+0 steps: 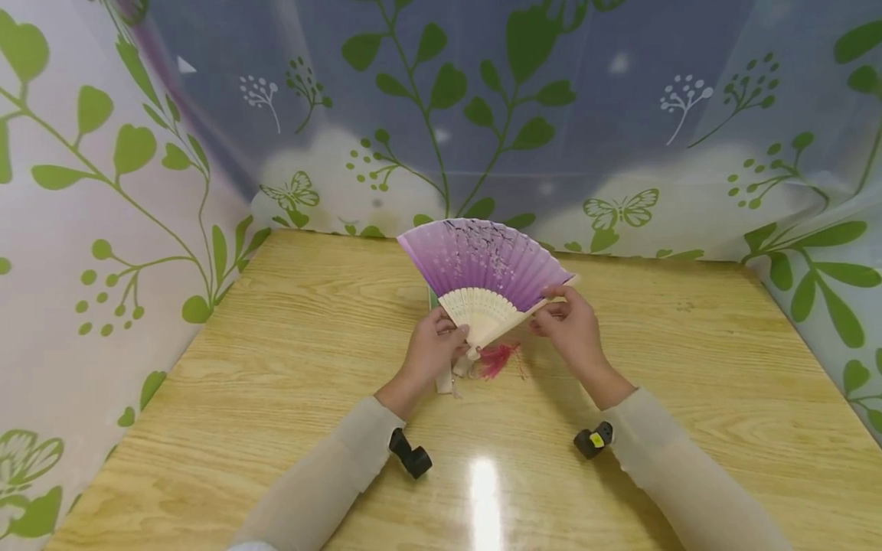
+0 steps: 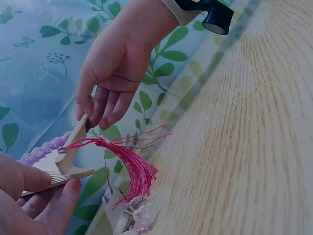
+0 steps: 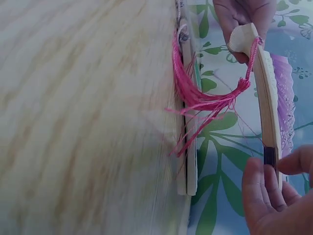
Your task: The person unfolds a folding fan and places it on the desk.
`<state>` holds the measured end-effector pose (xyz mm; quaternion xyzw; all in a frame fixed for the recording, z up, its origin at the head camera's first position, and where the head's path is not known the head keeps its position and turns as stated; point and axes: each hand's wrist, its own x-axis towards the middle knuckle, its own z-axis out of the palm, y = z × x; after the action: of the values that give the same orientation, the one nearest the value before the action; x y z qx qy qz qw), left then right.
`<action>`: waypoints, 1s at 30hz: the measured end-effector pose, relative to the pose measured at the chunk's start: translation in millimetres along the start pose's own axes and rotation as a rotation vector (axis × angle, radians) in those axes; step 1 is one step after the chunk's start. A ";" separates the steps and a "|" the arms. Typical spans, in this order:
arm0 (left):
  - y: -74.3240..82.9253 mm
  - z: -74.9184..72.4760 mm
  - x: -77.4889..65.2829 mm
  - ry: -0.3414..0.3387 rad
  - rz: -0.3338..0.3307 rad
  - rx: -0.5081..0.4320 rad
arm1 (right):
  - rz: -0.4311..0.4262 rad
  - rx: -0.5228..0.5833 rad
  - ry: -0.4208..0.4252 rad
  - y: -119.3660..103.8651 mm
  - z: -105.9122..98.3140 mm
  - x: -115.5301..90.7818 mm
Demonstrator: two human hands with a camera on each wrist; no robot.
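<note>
A spread folding fan (image 1: 485,264), purple with a printed blossom branch, is held up above the table in both hands. My left hand (image 1: 426,348) pinches its pale wooden ribs (image 1: 475,310) near the pivot, thumb on the near side. My right hand (image 1: 573,330) grips the right outer stick close to the leaf; in the right wrist view its fingers meet a dark patch (image 3: 269,155) on that stick. From the pivot hangs a pink tassel (image 2: 134,171).
Under the fan lie pale wooden sticks (image 3: 188,166), apparently a closed fan, partly hidden, with a whitish tassel (image 2: 141,215) beside them. The wooden table (image 1: 276,367) meets leaf-patterned curtains (image 1: 386,184) at the back and sides. Black cameras (image 1: 412,458) sit at both wrists.
</note>
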<state>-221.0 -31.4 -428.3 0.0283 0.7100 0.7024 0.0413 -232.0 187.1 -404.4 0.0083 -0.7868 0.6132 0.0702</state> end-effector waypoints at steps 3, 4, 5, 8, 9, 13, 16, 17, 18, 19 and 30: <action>-0.1 0.1 0.5 0.011 -0.010 -0.013 | -0.024 -0.107 -0.029 0.5 -2.3 -0.6; 0.0 0.2 0.5 0.014 -0.011 -0.019 | -0.031 -0.146 -0.031 0.6 -3.2 -0.9; 0.1 0.2 0.5 0.014 -0.009 -0.021 | -0.042 -0.180 -0.033 0.5 -4.0 -1.4; 1.7 0.0 0.1 0.021 -0.009 -0.023 | -0.093 -0.283 -0.024 0.4 -6.3 -2.4; 2.1 -0.2 0.1 0.023 -0.010 -0.027 | -0.115 -0.312 -0.020 0.6 -7.1 -2.8; 2.7 -0.8 1.3 0.041 -0.015 -0.044 | -0.217 -0.411 -0.003 0.9 -9.5 -3.5; 2.2 -1.0 2.5 0.054 -0.023 -0.068 | -0.286 -0.493 0.011 1.4 -10.2 -3.4; 2.1 -0.9 2.7 0.060 -0.025 -0.072 | -0.305 -0.524 0.017 1.6 -10.3 -3.5; 2.0 -0.9 3.0 0.065 -0.028 -0.079 | -0.325 -0.555 0.022 1.8 -10.4 -3.6; 1.7 -0.8 3.4 0.069 -0.028 -0.085 | -0.342 -0.588 0.028 2.1 -10.5 -3.7; 1.3 -1.6 7.9 0.094 -0.049 -0.125 | -0.520 -0.779 0.103 2.4 -13.4 -7.3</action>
<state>-229.1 -32.2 -427.1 -0.0248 0.6664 0.7447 0.0268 -223.7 200.1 -404.4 0.1477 -0.9257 0.2338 0.2581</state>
